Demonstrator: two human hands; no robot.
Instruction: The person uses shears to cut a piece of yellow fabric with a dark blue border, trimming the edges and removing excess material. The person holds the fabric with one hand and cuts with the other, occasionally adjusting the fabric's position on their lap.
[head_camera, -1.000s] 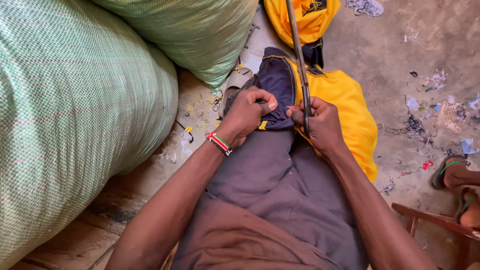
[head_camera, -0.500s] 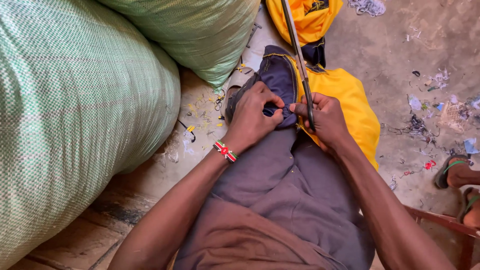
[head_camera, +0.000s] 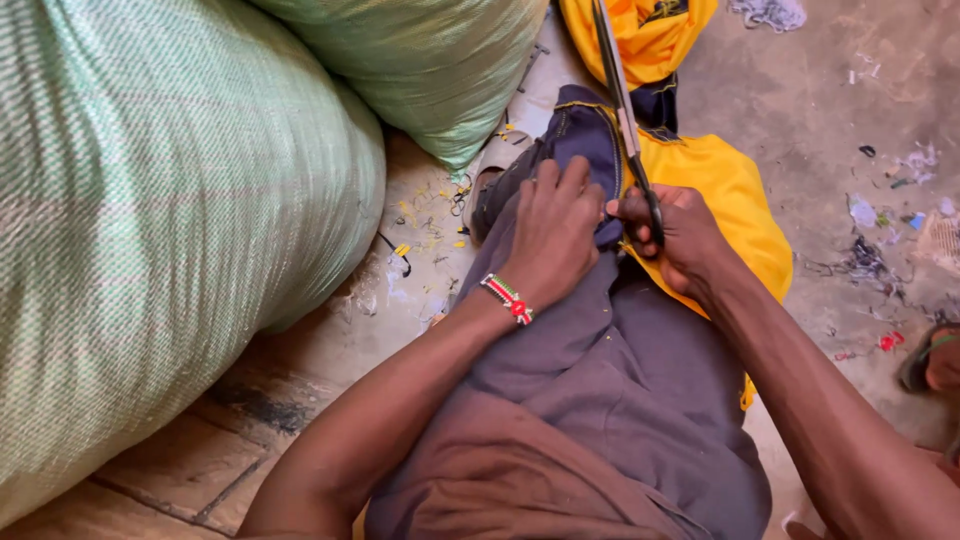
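two hands meet on a dark navy garment (head_camera: 575, 135) draped over the person's lap, at the middle of the scene. the left hand (head_camera: 555, 235), fingers curled down, presses and pinches the navy cloth flat. the right hand (head_camera: 680, 235) is closed around the handles of long scissors (head_camera: 625, 110), whose blades point to the far side, over yellow fabric (head_camera: 725, 185). the blades lie just beside the left fingertips, so a slip could nick a finger or cut the wrong layer of cloth. no labels or signs can be made out; two big woven green sacks (head_camera: 150, 230) fill the left, and small scraps (head_camera: 870, 215) litter the floor at right.
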